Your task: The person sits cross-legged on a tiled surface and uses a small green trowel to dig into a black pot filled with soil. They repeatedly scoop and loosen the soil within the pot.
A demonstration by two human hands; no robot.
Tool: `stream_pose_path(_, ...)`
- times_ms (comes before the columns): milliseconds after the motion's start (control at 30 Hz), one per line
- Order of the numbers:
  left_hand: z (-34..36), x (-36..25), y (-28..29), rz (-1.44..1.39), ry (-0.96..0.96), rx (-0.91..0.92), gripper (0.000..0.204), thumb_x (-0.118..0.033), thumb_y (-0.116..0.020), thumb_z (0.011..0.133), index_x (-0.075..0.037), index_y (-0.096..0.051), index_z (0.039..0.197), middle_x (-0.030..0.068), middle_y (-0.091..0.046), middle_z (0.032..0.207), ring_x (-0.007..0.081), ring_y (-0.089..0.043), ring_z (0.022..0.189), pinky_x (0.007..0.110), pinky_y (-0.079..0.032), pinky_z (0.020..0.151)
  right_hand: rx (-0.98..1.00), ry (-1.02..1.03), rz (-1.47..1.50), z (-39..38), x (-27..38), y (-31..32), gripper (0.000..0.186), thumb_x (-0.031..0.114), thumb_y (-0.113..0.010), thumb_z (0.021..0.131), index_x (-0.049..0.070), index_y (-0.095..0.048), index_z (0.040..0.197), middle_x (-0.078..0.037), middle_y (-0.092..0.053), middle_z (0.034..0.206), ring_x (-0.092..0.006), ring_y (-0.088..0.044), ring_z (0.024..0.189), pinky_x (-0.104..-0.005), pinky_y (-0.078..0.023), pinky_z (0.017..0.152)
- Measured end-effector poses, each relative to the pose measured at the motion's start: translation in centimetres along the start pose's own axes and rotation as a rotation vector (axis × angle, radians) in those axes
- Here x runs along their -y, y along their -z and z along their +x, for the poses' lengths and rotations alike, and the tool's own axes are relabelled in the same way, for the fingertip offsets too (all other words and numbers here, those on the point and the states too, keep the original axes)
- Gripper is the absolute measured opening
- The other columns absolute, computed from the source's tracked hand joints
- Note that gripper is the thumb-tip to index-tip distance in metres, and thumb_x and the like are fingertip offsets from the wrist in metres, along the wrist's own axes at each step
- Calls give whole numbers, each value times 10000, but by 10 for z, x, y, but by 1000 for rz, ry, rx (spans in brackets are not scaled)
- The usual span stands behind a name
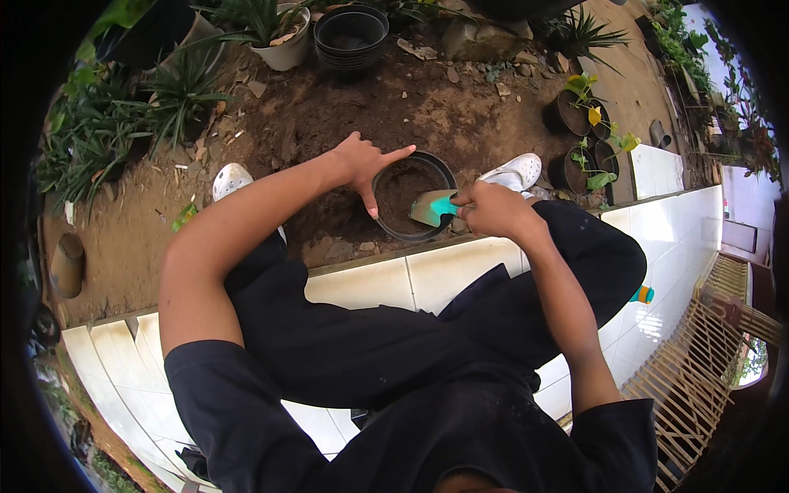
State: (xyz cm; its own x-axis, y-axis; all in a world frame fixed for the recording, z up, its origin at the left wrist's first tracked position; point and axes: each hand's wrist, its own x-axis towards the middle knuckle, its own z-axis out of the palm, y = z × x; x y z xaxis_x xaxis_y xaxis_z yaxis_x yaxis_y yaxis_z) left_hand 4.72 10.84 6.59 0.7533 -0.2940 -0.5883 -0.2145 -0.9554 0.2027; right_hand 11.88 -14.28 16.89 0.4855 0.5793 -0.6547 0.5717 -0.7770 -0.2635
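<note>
A round black plant pot [411,237] stands on the ground between my feet, with brown soil [403,187] inside. At its left side is my left hand [362,171], thumb and forefinger spread wide along the rim. Whether the palm presses on the pot, I cannot tell. My right hand [496,210] is closed around a small trowel [429,210], turquoise near the grip. The trowel's soil-smeared blade reaches over the right part of the pot, low toward the soil. Most of its handle is hidden in my fingers.
White tiled ledge [370,286] lies under my legs. Stacked black pots [351,37] and a white planter [283,49] stand at the back. Potted yellow-flowered plants [575,115] are at right, spiky plants [181,99] at left. Bamboo slats [682,378] fill the lower right.
</note>
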Motion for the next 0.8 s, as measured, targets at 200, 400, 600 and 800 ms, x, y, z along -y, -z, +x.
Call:
stream_pose_path(200,-3,3,-3,-24,7,17,1553,-739,-889,475,-305,36,1645,125,-719,1181,323,-664,1140,438,-412,955,-197,90,-376,-2,4,-17,291,181,-692,823,149,-799,1092,-167,-733,801,-331,-734,769,-448,-577,712)
stream_pose_path(400,1,0,-2,-15,-16,12,1551,-738,-888,480,-301,37,1646,140,-719,1166,332,-668,1125,440,-418,938,-277,133,-190,-5,2,-21,276,161,-724,818,167,-801,1083,-167,-743,834,-344,-733,791,-454,-574,709)
stream_pose_path(600,3,-3,6,-24,2,43,1549,-728,-892,486,-298,39,1646,136,-715,1178,329,-656,1147,451,-414,948,-276,84,-265,15,-4,-54,274,147,-719,807,148,-797,1069,-163,-750,876,-358,-736,824,-452,-578,748)
stream_pose_path(800,-2,0,2,-9,8,13,1551,-715,-899,485,-295,39,1646,123,-703,1224,316,-632,1195,451,-400,969,-198,83,-155,-14,9,-20,299,152,-724,799,159,-788,1092,-177,-745,878,-351,-738,831,-435,-585,720)
